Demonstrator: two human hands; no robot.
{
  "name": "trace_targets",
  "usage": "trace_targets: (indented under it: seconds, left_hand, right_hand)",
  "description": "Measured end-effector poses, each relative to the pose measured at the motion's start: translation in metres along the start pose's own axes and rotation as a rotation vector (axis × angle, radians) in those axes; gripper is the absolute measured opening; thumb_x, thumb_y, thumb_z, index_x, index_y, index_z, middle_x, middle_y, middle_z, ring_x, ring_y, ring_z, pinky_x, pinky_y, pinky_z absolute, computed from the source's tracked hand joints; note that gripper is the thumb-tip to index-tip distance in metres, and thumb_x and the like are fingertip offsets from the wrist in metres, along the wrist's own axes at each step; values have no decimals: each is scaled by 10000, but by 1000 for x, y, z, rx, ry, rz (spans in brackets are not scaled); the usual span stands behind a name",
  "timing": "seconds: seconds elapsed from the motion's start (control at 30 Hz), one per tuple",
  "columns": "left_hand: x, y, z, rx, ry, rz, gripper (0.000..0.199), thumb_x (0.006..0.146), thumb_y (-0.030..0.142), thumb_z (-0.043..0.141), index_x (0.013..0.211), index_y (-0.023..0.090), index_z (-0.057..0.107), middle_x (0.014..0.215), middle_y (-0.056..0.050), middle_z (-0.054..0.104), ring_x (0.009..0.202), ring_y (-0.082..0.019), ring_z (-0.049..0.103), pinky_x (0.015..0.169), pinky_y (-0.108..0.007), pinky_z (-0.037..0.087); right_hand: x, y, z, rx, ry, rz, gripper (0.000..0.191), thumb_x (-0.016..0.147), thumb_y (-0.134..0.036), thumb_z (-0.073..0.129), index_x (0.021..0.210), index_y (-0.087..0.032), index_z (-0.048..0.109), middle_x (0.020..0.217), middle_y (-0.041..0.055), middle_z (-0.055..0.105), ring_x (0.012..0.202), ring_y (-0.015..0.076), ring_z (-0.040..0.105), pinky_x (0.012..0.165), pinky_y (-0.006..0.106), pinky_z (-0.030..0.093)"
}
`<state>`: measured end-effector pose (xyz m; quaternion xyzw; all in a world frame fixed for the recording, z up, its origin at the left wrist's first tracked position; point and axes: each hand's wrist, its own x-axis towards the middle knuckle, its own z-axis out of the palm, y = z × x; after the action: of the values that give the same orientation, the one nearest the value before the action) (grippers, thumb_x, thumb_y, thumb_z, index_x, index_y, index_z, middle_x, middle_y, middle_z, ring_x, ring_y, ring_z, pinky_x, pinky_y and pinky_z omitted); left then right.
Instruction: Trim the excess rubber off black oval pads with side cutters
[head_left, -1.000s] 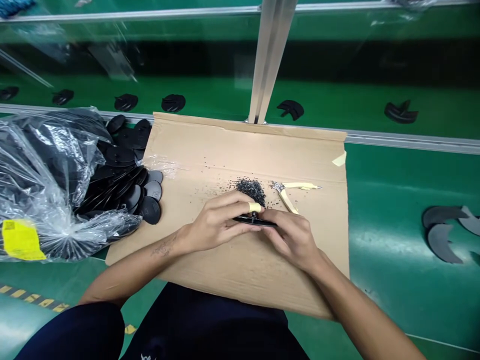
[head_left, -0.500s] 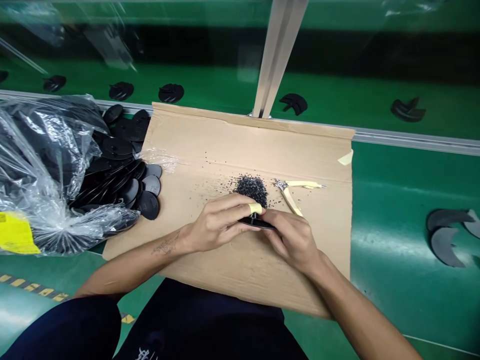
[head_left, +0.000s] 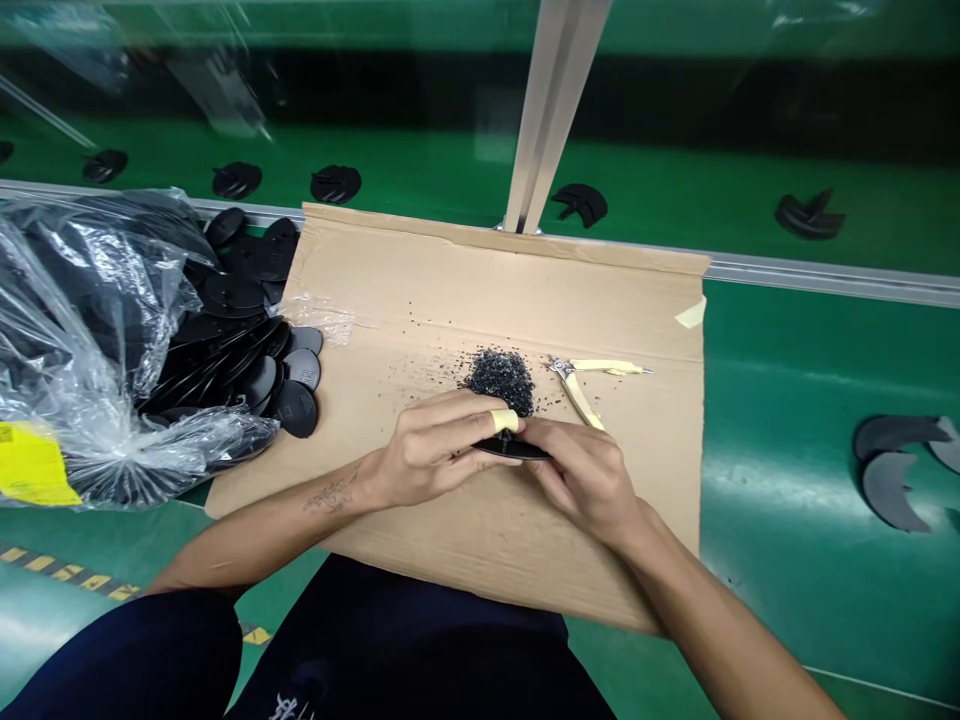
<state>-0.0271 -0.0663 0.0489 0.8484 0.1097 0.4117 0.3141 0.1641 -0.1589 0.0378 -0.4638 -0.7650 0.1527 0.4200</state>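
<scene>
Between both hands a round black plastic disc is held nearly level, low over the cardboard. My left hand is closed on its left side, with a yellow wrap around one finger that bends over the top of the disc. My right hand pinches the right edge, thumb and fingers pressed together. The fingers hide much of the disc's upper face. Just beyond the hands lies a heap of small black plastic bits. To the right of the heap, side cutters with pale yellow handles rest spread apart.
A cardboard sheet covers the green work surface. At left, black discs pile out of a clear plastic bag with a yellow label. Crescent-shaped black parts lie at right. A metal post rises at the back.
Both hands keep their hold on the disc. The left hand's wrapped finger has shifted slightly left, and more of the disc's left part shows. The cutters and heap stay put.
</scene>
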Motion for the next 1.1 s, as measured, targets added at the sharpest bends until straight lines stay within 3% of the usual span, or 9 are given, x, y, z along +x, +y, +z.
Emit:
trace_targets:
  seconds: [0.17, 0.33, 0.5, 0.6, 0.7, 0.87, 0.93, 1.0, 1.1]
  left_hand:
    - [-1, -3, 2, -39, -18, 23, 243, 1011, 202, 574, 1236, 125, 624, 1070, -128, 710, 979, -182, 698, 817, -326, 630]
    - [-1, 0, 2, -41, 15, 9, 232, 973, 199, 646, 1193, 127, 656, 1029, -114, 724, 912, -169, 706, 767, -299, 634]
    - [0, 1, 0, -57, 16, -28, 226, 938, 181, 695, 1161, 148, 685, 986, -83, 722, 866, -143, 700, 742, -258, 627]
    - [0, 0, 1, -109, -12, -68, 303, 920, 265, 737, 1192, 145, 681, 1020, -96, 713, 918, -152, 695, 785, -267, 623]
    - [-1, -1, 4, -204, -14, -163, 331, 932, 313, 725, 1202, 128, 680, 1069, -113, 719, 999, -169, 694, 865, -285, 609]
    - [-5, -3, 8, -405, 33, -504, 224, 958, 333, 687, 1072, 143, 720, 961, -53, 754, 860, -136, 721, 751, -204, 589]
    - [-6, -5, 7, -436, 60, -590, 267, 948, 376, 697, 1052, 132, 718, 940, -53, 755, 840, -143, 723, 726, -203, 591]
    - [-6, -8, 5, -435, 76, -623, 302, 946, 410, 694, 1043, 124, 716, 937, -59, 755, 841, -148, 722, 724, -210, 596]
    - [-4, -13, 2, -419, 78, -606, 310, 962, 421, 667, 1056, 130, 716, 992, -76, 758, 907, -156, 725, 788, -240, 611]
  right_hand:
    - [0, 1, -2, -9, 19, -10, 176, 1029, -77, 503, 1130, -190, 594, 1006, 77, 723, 804, 194, 722, 701, 292, 618]
    - [3, -2, -2, 63, 52, -1, 163, 1030, -85, 545, 1135, -188, 614, 1014, 81, 725, 824, 197, 726, 717, 296, 624]
    - [3, -2, 1, 106, 98, 1, 87, 1049, -142, 581, 1087, -182, 649, 923, 56, 724, 718, 170, 703, 636, 267, 593]
    - [3, -2, 1, 130, 138, 21, 38, 1051, -193, 626, 1052, -186, 664, 876, 38, 719, 671, 152, 684, 612, 253, 567]
    - [4, -5, 0, 162, 168, 114, 95, 1051, -265, 648, 1000, -191, 682, 831, 21, 711, 619, 140, 650, 554, 243, 524]
    - [9, -12, 0, 311, 76, 397, 355, 1010, -458, 692, 797, -183, 624, 572, -53, 504, 474, 106, 457, 435, 223, 373]
    - [10, -11, -2, 387, 58, 437, 358, 1009, -486, 681, 824, -187, 617, 616, -37, 550, 515, 123, 512, 465, 225, 414]
    - [11, -3, -9, 339, 127, 426, 290, 1032, -452, 643, 894, -197, 634, 730, 0, 640, 608, 157, 601, 557, 255, 501]
    - [10, 19, -28, -64, 173, 379, 213, 1027, -422, 632, 1047, -214, 671, 1023, 84, 694, 941, 263, 667, 846, 403, 561]
